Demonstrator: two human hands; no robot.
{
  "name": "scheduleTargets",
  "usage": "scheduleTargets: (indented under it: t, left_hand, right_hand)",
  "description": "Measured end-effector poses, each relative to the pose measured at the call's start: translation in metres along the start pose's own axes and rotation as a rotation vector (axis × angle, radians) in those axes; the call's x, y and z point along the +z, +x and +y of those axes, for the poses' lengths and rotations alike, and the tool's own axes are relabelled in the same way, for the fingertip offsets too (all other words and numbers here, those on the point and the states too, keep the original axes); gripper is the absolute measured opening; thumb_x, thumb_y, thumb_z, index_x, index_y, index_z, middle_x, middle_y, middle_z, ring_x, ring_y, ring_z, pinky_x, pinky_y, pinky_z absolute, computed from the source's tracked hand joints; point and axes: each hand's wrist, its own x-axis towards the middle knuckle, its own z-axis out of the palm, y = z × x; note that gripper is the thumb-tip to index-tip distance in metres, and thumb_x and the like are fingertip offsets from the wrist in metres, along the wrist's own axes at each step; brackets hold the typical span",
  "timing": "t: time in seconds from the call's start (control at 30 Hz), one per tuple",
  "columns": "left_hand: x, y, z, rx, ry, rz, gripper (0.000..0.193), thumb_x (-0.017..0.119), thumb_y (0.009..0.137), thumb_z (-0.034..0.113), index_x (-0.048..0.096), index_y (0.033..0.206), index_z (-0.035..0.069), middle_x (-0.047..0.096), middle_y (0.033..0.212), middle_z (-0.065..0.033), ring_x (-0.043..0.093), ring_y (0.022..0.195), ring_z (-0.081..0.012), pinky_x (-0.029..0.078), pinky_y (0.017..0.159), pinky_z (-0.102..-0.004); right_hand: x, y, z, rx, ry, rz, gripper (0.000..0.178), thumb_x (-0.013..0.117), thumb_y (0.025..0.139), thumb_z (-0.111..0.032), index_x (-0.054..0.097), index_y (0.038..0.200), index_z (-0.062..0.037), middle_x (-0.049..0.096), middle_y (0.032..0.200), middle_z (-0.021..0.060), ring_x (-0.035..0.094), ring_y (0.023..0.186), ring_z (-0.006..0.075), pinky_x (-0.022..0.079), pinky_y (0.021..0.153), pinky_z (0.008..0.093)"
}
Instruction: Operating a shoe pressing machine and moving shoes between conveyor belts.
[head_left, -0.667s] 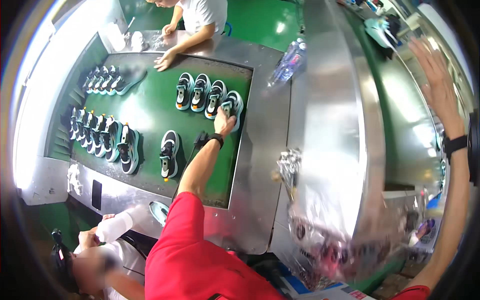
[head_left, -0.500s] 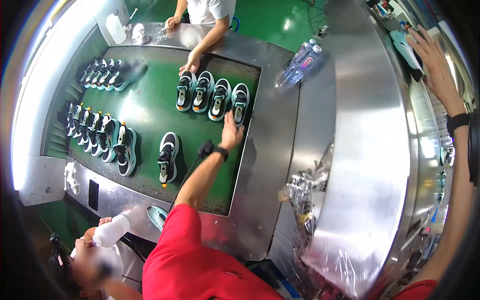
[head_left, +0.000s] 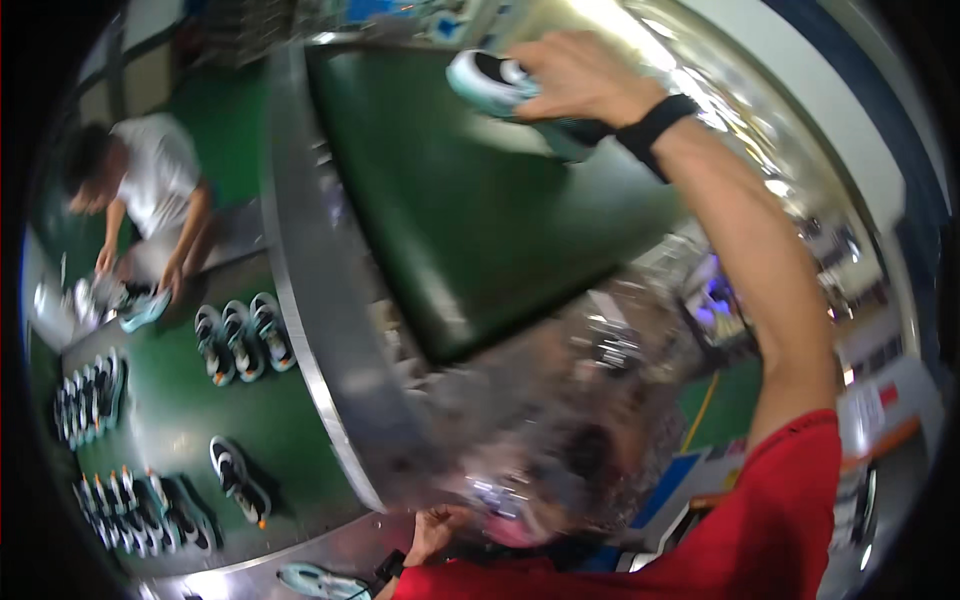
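Observation:
My right hand (head_left: 580, 80) is closed round a black, white and light-teal sneaker (head_left: 488, 82), above a raised dark green surface (head_left: 450, 220). Low in the middle, beside crumpled clear plastic, my left hand (head_left: 437, 527) has its fingers curled in; motion blur hides anything inside them. On the green work surface (head_left: 290, 420) to the left stand three matching sneakers (head_left: 236, 340) side by side, and a single sneaker (head_left: 238, 482) nearer to me. A co-worker in a white shirt (head_left: 155, 175) holds another teal-soled shoe (head_left: 146, 311) at the far left.
Rows of sneakers (head_left: 88, 400) line the left side, with more sneakers (head_left: 150, 515) in front of them. A metal edge (head_left: 310, 300) divides the two green surfaces. Clear plastic wrap (head_left: 620, 330) hangs along the raised surface. A teal shoe piece (head_left: 322, 582) lies at the bottom.
My view has swung to the right. My left hand has drawn back from the row of sneakers, and my right hand now grips one. The co-worker has lifted a shoe.

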Motion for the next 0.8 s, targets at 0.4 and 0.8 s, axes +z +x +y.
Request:
scheduleTargets:
  t: [0.4,0.8]
  left_hand:
    - [0.169,0.0,0.305,0.521,-0.585,-0.649,0.096,0.078,0.082,0.037,0.022,0.15,-0.002,0.037,0.148,-0.0209,0.037,0.139,-0.0307,0.03,0.113,-0.0436]
    - [0.469,-0.162,0.246,-0.015,-0.479,-1.21,0.046,0.058,0.094,0.01,0.045,0.136,0.0,0.06,0.123,-0.0122,0.063,0.107,-0.0233,0.049,0.095,-0.0358]
  right_hand:
    - [-0.187,-0.407,-0.145,0.819,0.635,0.463,0.084,0.092,0.06,-0.034,0.057,0.124,0.0091,0.067,0.113,0.0213,0.067,0.103,0.0241,0.051,0.092,0.035]
    - [-0.232,-0.77,-0.418,1.715,0.929,1.123,0.069,0.077,0.083,-0.03,0.045,0.138,-0.0018,0.061,0.123,0.0129,0.063,0.101,0.016,0.052,0.087,0.0305]
